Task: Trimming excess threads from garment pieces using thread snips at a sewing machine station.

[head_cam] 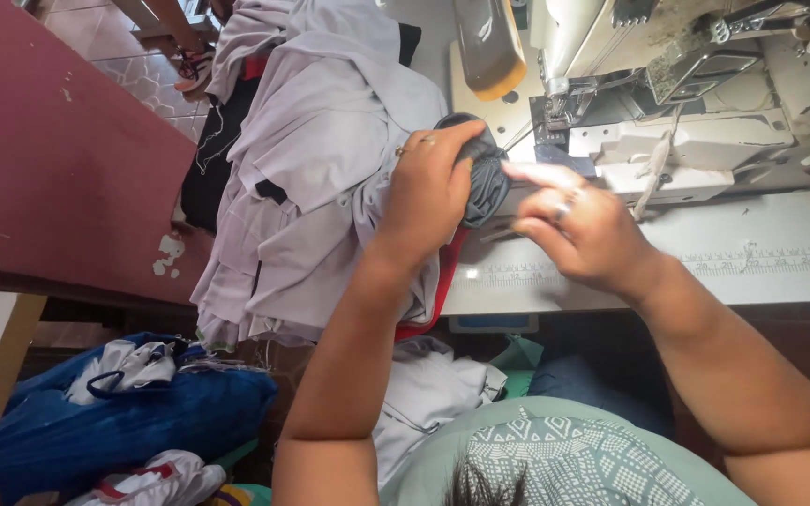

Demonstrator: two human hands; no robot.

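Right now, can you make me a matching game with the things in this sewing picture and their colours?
Things:
1. bunched cloth in the left hand
2. heap of garments on the table
3. big bag on the floor
4. board at the left

Colours:
a. dark red
b. pale lilac-grey
c. blue
d. dark grey

Pairs: 1-d, 2-b, 3-c, 4-a

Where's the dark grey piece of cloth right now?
The dark grey cloth sits near the top middle of the head view, gripped by the left hand, with the right hand beside it, just in front of the sewing machine.
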